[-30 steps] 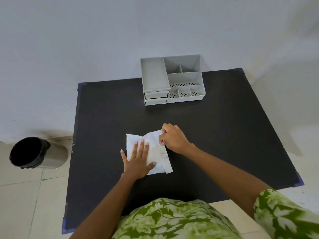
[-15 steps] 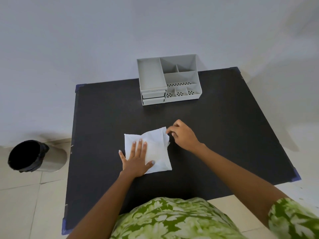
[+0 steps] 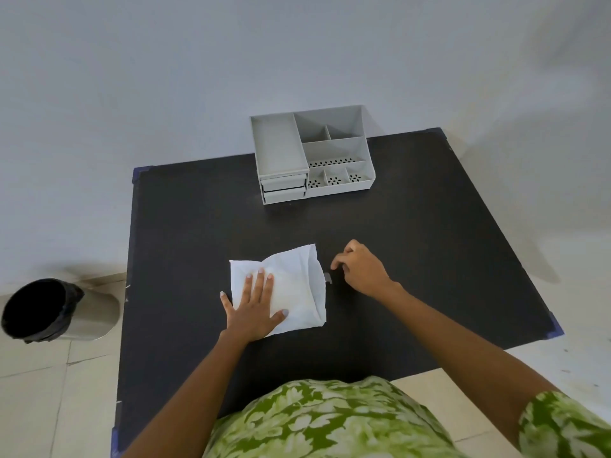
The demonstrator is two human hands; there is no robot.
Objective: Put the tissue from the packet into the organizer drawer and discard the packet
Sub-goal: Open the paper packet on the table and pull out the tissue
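So the left hand (image 3: 254, 309) is lying flat and open, pinning the tissue packet (image 3: 291, 287). Its open mouth is facing right, just beside the loosely curled right hand (image 3: 360, 271), which is gripping nothing.

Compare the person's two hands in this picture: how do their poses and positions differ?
The left hand lies flat, fingers spread, pressing on the white packet; the right hand is curled, fingertips pinched, off the packet to its right. The left touches the packet; the right hovers beside its open end. Both are bare and over the black table.
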